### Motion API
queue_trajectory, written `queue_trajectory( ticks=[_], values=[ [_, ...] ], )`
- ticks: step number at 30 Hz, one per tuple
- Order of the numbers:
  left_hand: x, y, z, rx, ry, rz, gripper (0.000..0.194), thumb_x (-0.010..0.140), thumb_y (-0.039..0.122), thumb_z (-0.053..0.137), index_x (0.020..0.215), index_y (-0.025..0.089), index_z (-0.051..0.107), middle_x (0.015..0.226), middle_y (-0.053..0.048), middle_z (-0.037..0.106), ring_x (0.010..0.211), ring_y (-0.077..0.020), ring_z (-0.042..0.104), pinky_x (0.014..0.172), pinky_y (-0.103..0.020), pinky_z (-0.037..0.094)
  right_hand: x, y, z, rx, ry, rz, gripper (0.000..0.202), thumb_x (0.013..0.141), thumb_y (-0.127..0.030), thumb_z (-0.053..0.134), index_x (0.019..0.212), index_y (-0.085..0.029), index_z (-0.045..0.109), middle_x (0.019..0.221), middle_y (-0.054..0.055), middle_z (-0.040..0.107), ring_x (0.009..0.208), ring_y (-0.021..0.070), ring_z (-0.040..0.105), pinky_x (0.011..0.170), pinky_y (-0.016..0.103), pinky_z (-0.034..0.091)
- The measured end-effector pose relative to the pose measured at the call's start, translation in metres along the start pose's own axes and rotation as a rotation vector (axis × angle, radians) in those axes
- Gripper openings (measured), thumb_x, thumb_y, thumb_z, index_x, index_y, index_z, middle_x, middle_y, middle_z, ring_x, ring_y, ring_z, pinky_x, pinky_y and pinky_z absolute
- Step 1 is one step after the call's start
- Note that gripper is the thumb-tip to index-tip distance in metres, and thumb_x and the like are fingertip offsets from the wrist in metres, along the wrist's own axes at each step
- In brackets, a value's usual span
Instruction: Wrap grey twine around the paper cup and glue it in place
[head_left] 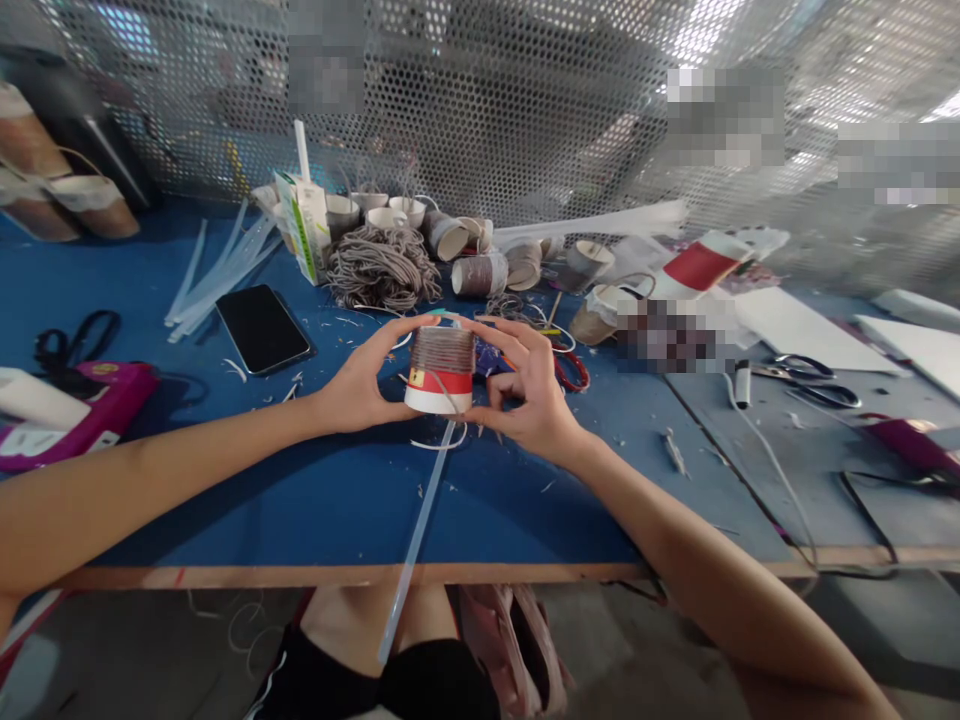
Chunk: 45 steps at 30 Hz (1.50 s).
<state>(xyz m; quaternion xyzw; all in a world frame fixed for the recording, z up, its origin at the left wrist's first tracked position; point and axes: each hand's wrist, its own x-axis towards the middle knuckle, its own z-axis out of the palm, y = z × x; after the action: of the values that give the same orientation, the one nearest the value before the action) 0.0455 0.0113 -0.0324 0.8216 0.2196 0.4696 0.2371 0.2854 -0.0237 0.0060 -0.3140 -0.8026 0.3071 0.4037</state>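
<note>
Between my two hands is a red and white paper cup [441,388], with grey-brown cord wound round its upper half. My left hand [366,378] grips it from the left, thumb low and fingers reaching over the top. From the right, my right hand [529,390] holds the same cup, thumb at the lower rim and index finger at the top. A loose cord end hangs in a curve below the cup. Under it, a translucent glue stick [416,540] lies across the table edge, pointing towards my lap.
Behind the cup sit a heap of grey cord [384,265] and several cord-wrapped cups [480,274]. A phone [262,328] and glue sticks [217,265] lie left. Scissors [814,378] lie right, white card [817,325] beyond. A perforated metal screen [480,120] closes the back.
</note>
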Motion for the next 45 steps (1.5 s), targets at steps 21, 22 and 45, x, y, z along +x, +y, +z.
queue_trajectory(
  ticks=[21, 22, 45],
  values=[
    [0.001, -0.022, 0.006, 0.107, 0.441, 0.014, 0.088, 0.072, 0.055, 0.082, 0.14, 0.031, 0.032, 0.139, -0.011, 0.042, 0.137, -0.0297, 0.046, 0.115, -0.05, 0.043, 0.015, 0.003, -0.018, -1.126, -0.114, 0.478, 0.051, 0.065, -0.017, 0.055, 0.115, -0.01, 0.05, 0.113, 0.021, 0.06, 0.103, 0.0342, 0.057, 0.082, 0.044, 0.048],
    [0.001, -0.021, 0.006, 0.11, 0.437, 0.016, 0.088, 0.072, 0.055, 0.082, 0.14, 0.03, 0.032, 0.138, -0.011, 0.042, 0.136, -0.0295, 0.046, 0.115, -0.049, 0.043, 0.016, 0.005, -0.019, -1.132, -0.096, 0.48, 0.051, 0.065, -0.017, 0.054, 0.116, -0.009, 0.05, 0.111, 0.021, 0.062, 0.101, 0.0341, 0.058, 0.081, 0.045, 0.048],
    [-0.001, -0.015, 0.008, 0.096, 0.414, -0.085, 0.086, 0.076, 0.061, 0.076, 0.141, 0.031, 0.029, 0.143, -0.012, 0.04, 0.14, -0.03, 0.041, 0.119, -0.053, 0.037, 0.013, 0.026, -0.038, -0.044, 0.576, 0.157, 0.033, 0.083, -0.056, 0.048, 0.076, -0.025, 0.057, 0.053, -0.001, 0.045, 0.042, 0.0166, 0.047, 0.044, 0.035, 0.043]
  ],
)
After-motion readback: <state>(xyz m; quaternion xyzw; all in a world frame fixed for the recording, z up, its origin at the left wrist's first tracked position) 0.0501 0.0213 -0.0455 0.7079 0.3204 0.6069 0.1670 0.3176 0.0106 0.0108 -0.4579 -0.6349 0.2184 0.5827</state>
